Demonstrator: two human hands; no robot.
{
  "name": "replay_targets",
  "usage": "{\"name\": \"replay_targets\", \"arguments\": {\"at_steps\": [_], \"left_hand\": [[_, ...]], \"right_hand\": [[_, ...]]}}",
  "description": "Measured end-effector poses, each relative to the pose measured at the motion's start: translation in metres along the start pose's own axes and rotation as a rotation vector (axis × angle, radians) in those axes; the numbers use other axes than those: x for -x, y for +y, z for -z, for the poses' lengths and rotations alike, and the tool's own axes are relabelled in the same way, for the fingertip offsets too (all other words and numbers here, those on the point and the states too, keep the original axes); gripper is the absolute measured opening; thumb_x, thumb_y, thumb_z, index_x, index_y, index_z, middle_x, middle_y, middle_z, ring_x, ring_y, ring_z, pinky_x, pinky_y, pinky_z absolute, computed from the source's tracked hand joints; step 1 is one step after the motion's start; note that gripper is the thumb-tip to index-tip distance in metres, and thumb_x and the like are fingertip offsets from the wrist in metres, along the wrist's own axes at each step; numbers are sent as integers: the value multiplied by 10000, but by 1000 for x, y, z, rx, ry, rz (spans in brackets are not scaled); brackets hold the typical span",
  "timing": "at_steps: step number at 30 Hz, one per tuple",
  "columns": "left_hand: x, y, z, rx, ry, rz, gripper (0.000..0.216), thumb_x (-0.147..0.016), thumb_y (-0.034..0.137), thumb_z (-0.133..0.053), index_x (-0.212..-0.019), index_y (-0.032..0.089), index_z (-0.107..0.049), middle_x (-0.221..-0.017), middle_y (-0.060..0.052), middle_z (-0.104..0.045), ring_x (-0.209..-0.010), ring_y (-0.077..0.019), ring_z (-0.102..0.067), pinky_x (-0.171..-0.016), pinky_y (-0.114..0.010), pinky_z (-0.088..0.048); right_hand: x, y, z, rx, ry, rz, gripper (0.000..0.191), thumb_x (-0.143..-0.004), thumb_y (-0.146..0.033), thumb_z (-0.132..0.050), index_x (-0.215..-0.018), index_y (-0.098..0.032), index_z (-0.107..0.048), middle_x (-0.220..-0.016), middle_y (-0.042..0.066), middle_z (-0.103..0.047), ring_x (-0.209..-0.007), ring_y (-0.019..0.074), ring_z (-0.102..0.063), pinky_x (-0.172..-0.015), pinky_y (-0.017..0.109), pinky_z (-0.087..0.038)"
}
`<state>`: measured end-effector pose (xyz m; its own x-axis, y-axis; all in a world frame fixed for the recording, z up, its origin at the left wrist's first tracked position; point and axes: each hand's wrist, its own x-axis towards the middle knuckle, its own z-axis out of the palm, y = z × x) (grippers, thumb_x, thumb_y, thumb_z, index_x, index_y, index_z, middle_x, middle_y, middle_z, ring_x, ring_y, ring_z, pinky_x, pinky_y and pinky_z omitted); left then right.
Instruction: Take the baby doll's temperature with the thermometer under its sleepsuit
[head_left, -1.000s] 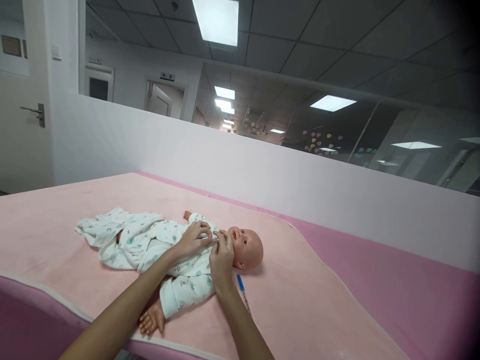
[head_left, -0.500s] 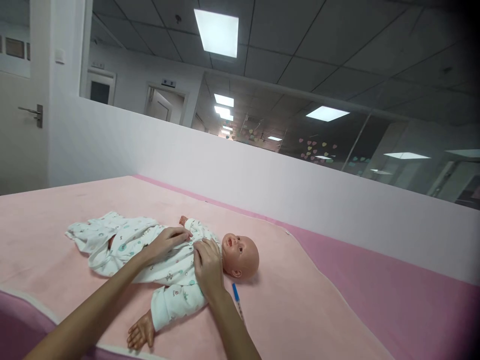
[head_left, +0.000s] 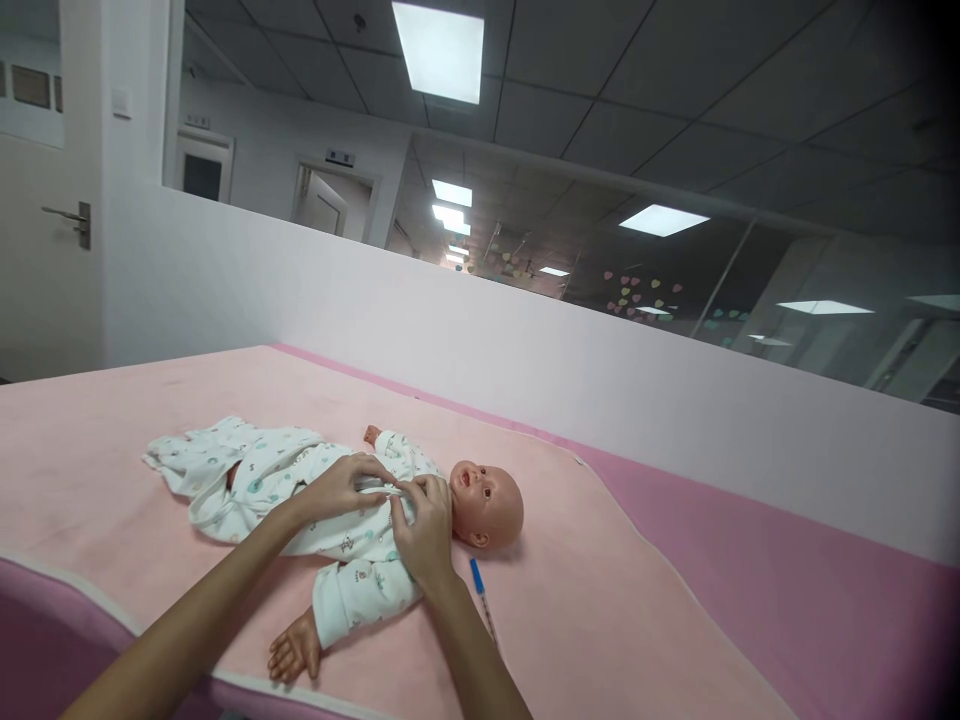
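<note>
A baby doll lies on its back, its head to the right. It wears a white baby outfit with small green and grey prints. My left hand is over the doll's chest, its fingertips pinching a white edge or strip of the outfit. Close against it, my right hand has its bent fingers on the same cloth near the collar. The fingertips of both hands nearly meet, and they partly hide the cloth between them. One doll hand sticks out from the near sleeve.
A thin stick with a blue cap, perhaps a thermometer, lies beside my right forearm. Under the doll spreads a pink pad on a darker pink surface. A white wall with a window above stands behind.
My fingers have closed on the outfit at the chest and lifted a white edge between them. My hands have come closer together. The view has shifted slightly.
</note>
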<state>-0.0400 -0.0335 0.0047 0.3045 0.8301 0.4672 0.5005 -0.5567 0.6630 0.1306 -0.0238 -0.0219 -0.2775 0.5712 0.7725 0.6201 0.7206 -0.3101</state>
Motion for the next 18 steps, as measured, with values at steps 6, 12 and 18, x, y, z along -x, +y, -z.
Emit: {"name": "replay_targets", "arguments": {"at_steps": [6, 12, 18], "left_hand": [[-1, -5, -3, 1, 56, 17, 239, -726, 300, -549, -901, 203, -679, -929, -46, -624, -890, -189, -563, -821, -280, -438], [-2, -3, -5, -25, 65, 18, 207, -721, 265, -533, -846, 214, -689, -922, -38, -612, -871, -177, -561, -806, -266, -439], [-2, 0, -8, -93, 87, -11, 205, -721, 207, -482, -791, 198, -675, -880, -29, -611, -847, -171, -559, -783, -255, -426]], "right_hand": [[-1, 1, -3, -2, 35, -29, 89, -804, -206, -511, -778, -205, -596, -856, 29, -537, -841, 170, -466, -781, 318, -357], [-2, 3, -8, 23, 67, -89, 79, -796, -224, -536, -744, -206, -594, -846, 26, -552, -849, 177, -465, -795, 327, -353], [-1, 3, -9, 18, 68, -103, 83, -800, -232, -538, -741, -204, -588, -807, 19, -559, -815, 173, -464, -770, 317, -353]]}}
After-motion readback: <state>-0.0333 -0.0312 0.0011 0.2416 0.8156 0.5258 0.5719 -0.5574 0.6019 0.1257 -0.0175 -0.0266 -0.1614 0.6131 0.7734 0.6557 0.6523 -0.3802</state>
